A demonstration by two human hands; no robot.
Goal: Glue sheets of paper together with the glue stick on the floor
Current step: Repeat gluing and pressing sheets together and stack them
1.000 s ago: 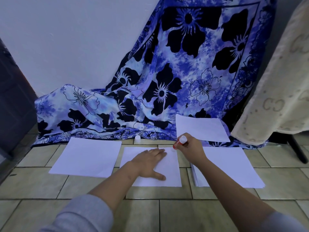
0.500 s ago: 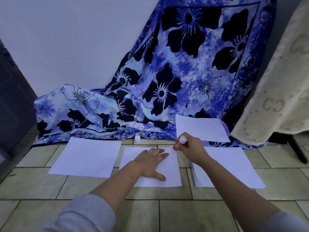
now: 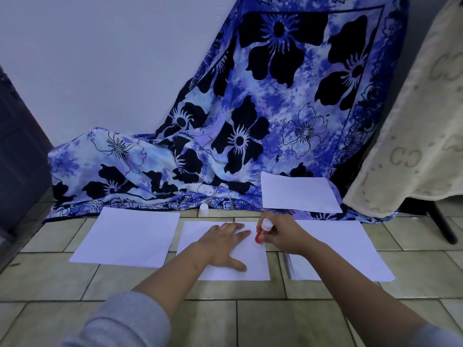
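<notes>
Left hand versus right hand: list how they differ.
The left hand lies flat, fingers straight, on the middle sheet; the right hand is curled. The left hand holds nothing; the right hand grips the glue stick, tilted, red end down at that sheet's far right edge. Both are bare and work at the same sheet.

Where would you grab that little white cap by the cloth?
Probably pinch the cap by its round sides, coming straight down from above. It stands upright on the floor, small and short, with the cloth close behind it and open tile in front.
</notes>
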